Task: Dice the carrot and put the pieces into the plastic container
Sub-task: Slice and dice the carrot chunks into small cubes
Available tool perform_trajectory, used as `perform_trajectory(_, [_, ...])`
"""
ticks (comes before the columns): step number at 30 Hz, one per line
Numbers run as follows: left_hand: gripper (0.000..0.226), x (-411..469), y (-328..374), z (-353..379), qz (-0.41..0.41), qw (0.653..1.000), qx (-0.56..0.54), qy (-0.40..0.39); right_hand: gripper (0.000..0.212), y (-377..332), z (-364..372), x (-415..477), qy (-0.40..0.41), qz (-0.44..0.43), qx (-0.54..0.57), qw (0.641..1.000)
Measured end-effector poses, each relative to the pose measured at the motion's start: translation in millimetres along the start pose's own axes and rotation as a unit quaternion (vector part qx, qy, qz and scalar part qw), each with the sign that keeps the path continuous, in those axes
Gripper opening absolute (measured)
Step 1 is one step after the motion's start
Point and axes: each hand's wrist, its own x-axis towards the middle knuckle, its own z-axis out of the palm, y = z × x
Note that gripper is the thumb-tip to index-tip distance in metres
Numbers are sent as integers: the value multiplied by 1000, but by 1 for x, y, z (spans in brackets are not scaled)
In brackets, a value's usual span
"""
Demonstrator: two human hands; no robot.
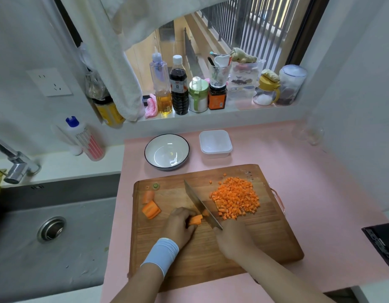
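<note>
View from above of a wooden cutting board (276,241) on a pink tabletop (320,204). Near the board's centre, the left hand (178,226), fingers curled, holds down a short bundle of carrot strips (195,220). The right hand (233,239) is closed around the handle of a cleaver (200,202), whose blade rests against the strips' cut end.

A large pile of diced carrot (237,197) covers the board's right far part. Two uncut carrot chunks (151,209) lie at its left edge, and a trimmed carrot top (155,186) sits at its far left corner.

The dicing step appears well advanced but unfinished. Next comes slicing across the strips, with fingertips tucked back from the blade.

Just beyond the board's far edge stand a white bowl (167,152) and the square plastic container (215,144); no carrot is visible in it, and whether it is lidded is unclear. A sink (51,230) drops away left of the board, while bare tabletop lies open to its right.
</note>
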Motion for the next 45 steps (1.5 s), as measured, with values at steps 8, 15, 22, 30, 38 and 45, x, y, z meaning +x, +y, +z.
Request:
perform_trajectory(8, [24, -10, 2, 10, 24, 998, -24, 54, 32, -13, 8, -12, 29, -1, -50, 998])
perform_trajectory(15, [18, -14, -15, 5, 63, 997, -23, 42, 33, -12, 8, -10, 8, 14, -16, 1000])
perform_trajectory(22, [28, -16, -10, 4, 61, 997, 6, 53, 30, -17, 5, -7, -13, 14, 17, 1000])
perform_trajectory(30, [11, -14, -22, 7, 146, 987, -8, 63, 30, -14, 4, -8, -3, 22, 12, 1000])
perform_trajectory(38, [30, -6, -21, 11, 156, 986, 49, 41, 30, -20, 7, -14, 21, 16, -21, 999])
perform_trajectory(45, [42, -4, -16, 10, 147, 983, 104, 24, 29, -31, 9, -36, 62, -11, -145, 987])
